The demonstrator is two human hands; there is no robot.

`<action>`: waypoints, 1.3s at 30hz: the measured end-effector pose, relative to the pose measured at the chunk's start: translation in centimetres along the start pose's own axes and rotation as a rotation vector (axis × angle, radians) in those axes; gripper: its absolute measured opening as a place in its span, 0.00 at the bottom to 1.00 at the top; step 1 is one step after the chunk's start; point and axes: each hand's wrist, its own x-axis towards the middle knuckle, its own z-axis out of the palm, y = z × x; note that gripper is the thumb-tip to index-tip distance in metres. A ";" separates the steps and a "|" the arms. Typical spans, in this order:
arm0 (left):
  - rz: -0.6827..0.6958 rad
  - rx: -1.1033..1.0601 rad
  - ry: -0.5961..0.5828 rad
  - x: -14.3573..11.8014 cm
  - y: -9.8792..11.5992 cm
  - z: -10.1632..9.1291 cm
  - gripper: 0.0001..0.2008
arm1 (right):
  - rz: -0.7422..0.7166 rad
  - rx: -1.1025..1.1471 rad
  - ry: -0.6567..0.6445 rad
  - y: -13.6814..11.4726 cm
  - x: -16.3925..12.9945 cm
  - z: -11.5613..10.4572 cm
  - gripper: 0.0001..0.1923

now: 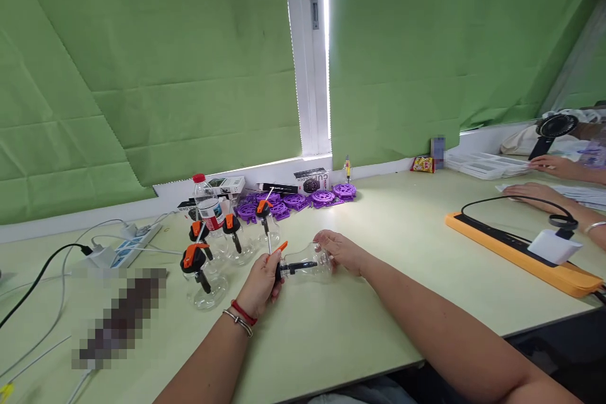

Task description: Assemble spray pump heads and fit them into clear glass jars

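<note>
A clear pump spray bottle point(307, 263) lies sideways between my hands, with a black tube inside it. My left hand point(259, 283) is closed around the black-and-orange head at its left end, and a thin metal rod sticks up beside the thumb. The fingers of my right hand point(341, 252) are wrapped around the bottle's base. Left of them, several similar bottles stand upright with black-and-orange tops, among them a front bottle point(207, 287), a middle bottle point(237, 246) and a back bottle point(267, 224).
A red-capped drink bottle point(208, 202) and several purple round plastic parts point(296, 202) stand near the window. Cables run from a power strip point(132, 246) at left. An orange-and-black case point(516, 252) lies right, close to another person's hand point(533, 194). A pixelated object point(125, 315) lies front left.
</note>
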 end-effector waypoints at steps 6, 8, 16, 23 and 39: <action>0.024 -0.040 0.016 0.5 -0.1 -0.8 0.20 | -0.021 0.115 -0.308 -0.7 -0.9 -1.8 0.38; 0.026 -0.038 0.008 0.5 -0.1 -1.0 0.20 | -0.023 0.104 -0.302 -0.6 -0.9 -1.9 0.40; 0.030 -0.053 -0.004 0.5 -0.2 -1.0 0.19 | -0.031 0.005 -0.294 -0.8 -0.7 -1.1 0.24; 0.018 -0.062 0.005 0.8 -0.7 -0.9 0.18 | 0.028 -0.058 -0.171 0.2 0.2 -0.6 0.30; 0.027 -0.051 -0.008 1.1 -1.0 -1.1 0.20 | -0.100 0.048 -0.298 -1.0 -0.7 -1.8 0.23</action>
